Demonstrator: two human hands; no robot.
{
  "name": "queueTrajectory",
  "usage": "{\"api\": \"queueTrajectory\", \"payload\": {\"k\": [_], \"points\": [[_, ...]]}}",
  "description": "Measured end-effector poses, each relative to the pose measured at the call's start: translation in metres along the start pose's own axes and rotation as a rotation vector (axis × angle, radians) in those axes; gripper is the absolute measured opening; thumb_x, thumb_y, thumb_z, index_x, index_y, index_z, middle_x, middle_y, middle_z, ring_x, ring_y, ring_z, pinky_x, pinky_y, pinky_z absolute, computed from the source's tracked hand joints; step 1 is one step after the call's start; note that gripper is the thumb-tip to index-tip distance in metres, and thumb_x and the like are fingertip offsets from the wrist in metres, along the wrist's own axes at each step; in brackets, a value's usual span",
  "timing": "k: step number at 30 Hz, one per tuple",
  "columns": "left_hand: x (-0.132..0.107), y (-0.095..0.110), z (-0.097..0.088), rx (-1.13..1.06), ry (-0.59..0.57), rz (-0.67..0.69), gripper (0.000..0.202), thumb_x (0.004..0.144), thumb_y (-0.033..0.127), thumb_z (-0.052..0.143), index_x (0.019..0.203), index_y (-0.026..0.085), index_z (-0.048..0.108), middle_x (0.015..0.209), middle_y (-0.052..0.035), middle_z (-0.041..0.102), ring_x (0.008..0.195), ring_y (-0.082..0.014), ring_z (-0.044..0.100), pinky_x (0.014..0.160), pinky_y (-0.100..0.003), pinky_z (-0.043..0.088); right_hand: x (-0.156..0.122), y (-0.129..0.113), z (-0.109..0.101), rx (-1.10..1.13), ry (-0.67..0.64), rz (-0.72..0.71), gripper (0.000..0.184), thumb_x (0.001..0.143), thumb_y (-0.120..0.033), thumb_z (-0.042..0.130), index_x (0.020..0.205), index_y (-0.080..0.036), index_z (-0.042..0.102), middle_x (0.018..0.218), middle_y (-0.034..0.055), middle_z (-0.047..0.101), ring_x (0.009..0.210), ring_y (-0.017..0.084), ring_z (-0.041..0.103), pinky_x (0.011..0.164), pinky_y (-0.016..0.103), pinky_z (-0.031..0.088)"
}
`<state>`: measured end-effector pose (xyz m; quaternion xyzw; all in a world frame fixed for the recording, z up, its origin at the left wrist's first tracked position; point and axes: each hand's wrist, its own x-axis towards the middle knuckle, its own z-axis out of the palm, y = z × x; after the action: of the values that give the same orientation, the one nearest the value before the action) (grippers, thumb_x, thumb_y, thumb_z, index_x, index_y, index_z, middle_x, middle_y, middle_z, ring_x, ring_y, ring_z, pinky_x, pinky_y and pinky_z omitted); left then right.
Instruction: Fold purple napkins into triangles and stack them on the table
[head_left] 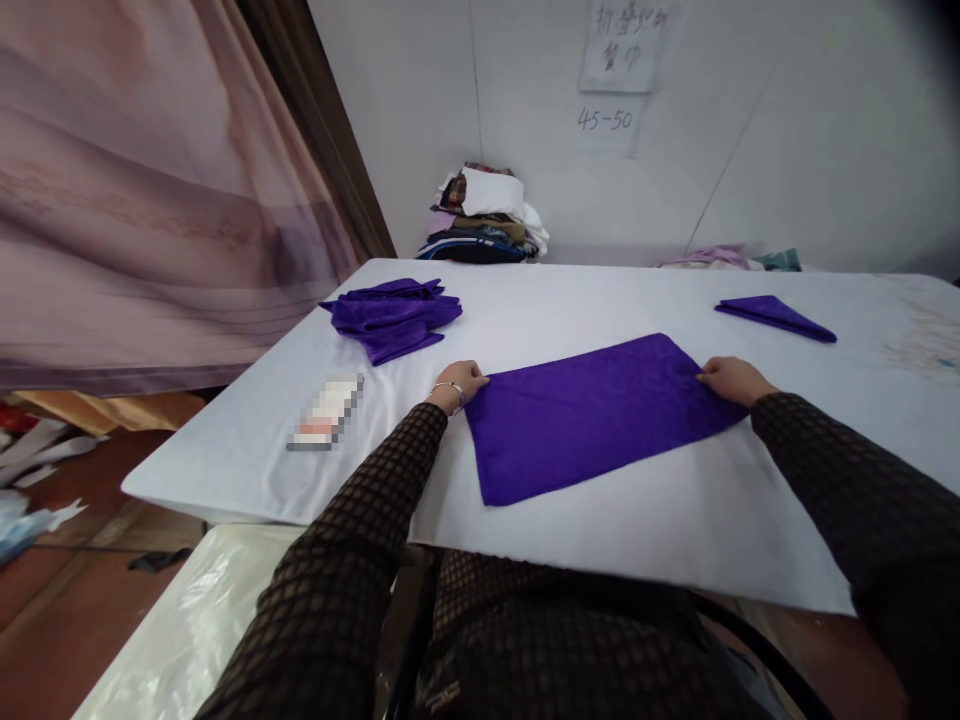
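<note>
The long white-covered table (600, 300) stretched before me, and at twelve o'clock on it lay the flat rectangular purple cloth (592, 415). I judged it light, limp and apt to wrinkle or slide, so best taken by its corners. My left hand (459, 383) pinched its far corner at ten o'clock and my right hand (731, 380) pinched the one at two o'clock. A rumpled heap of purple cloths (391, 318) sat at eleven o'clock, a folded purple triangle (776, 317) at one o'clock and a small blurred packet (326, 412) at nine o'clock, all apart from the cloth and none in my way.
</note>
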<state>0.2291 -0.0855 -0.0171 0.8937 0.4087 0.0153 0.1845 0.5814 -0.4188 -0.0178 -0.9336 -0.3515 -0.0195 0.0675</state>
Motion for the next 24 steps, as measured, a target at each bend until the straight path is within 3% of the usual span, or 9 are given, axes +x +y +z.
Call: {"api": "queueTrajectory", "payload": {"k": [2,5,9,13,18,21,24], "points": [[-0.008,-0.001,0.001,-0.009,0.017,-0.039,0.021,0.079,0.038,0.059,0.085,0.02,0.067,0.084,-0.0032,0.069,0.077,-0.0173,0.062,0.066,-0.026,0.045,0.022,-0.017,-0.005,-0.023,0.011,0.039,0.021,0.083,-0.025,0.053,0.079,-0.011,0.068,0.082,0.0179,0.068,0.071,0.02,0.059,0.06,0.031,0.035],[-0.02,-0.006,0.001,-0.014,0.042,-0.083,0.021,0.08,0.038,0.057,0.087,0.021,0.067,0.086,-0.0038,0.07,0.078,-0.0182,0.062,0.066,-0.027,0.045,0.047,-0.057,-0.013,-0.078,0.094,0.053,0.034,0.087,-0.03,0.05,0.11,-0.008,0.062,0.109,0.0223,0.063,0.097,0.028,0.057,0.074,0.036,0.038],[-0.03,-0.018,-0.001,-0.006,0.089,-0.139,0.023,0.081,0.038,0.054,0.09,0.021,0.066,0.092,-0.0055,0.07,0.085,-0.0205,0.062,0.069,-0.028,0.045,0.041,-0.12,-0.012,0.017,0.165,-0.177,0.049,0.086,-0.035,0.053,0.128,-0.011,0.051,0.126,0.0196,0.055,0.116,0.033,0.047,0.092,0.045,0.037],[-0.034,-0.032,-0.003,-0.024,0.141,-0.153,0.026,0.081,0.04,0.056,0.096,0.021,0.066,0.096,-0.0053,0.069,0.09,-0.0209,0.062,0.072,-0.028,0.045,-0.023,-0.176,0.004,0.289,0.064,-0.54,0.038,0.088,-0.031,0.045,0.122,-0.019,0.057,0.129,0.0099,0.055,0.121,0.027,0.046,0.102,0.044,0.034],[-0.048,-0.041,-0.006,-0.031,0.245,-0.046,0.026,0.082,0.033,0.056,0.101,0.018,0.066,0.1,-0.0064,0.067,0.09,-0.019,0.06,0.078,-0.027,0.045,-0.13,-0.217,0.021,0.608,-0.065,-1.021,0.029,0.09,-0.035,0.048,0.112,-0.023,0.063,0.112,0.009,0.064,0.108,0.024,0.055,0.095,0.044,0.042],[-0.074,-0.039,-0.005,-0.065,0.299,0.067,0.019,0.083,0.029,0.055,0.094,0.018,0.067,0.094,-0.0053,0.066,0.086,-0.0171,0.059,0.079,-0.027,0.045,-0.167,-0.229,0.026,0.626,-0.08,-1.143,0.026,0.09,-0.03,0.052,0.111,-0.022,0.063,0.112,0.0095,0.063,0.106,0.023,0.054,0.092,0.043,0.042],[-0.111,-0.032,0.002,-0.179,0.24,0.234,0.012,0.083,0.027,0.056,0.084,0.02,0.067,0.083,-0.0016,0.065,0.078,-0.0142,0.058,0.076,-0.026,0.046,-0.177,-0.236,0.032,0.575,-0.065,-1.129,0.022,0.09,-0.025,0.051,0.106,-0.021,0.066,0.107,0.0092,0.064,0.101,0.022,0.055,0.086,0.041,0.043]]}}
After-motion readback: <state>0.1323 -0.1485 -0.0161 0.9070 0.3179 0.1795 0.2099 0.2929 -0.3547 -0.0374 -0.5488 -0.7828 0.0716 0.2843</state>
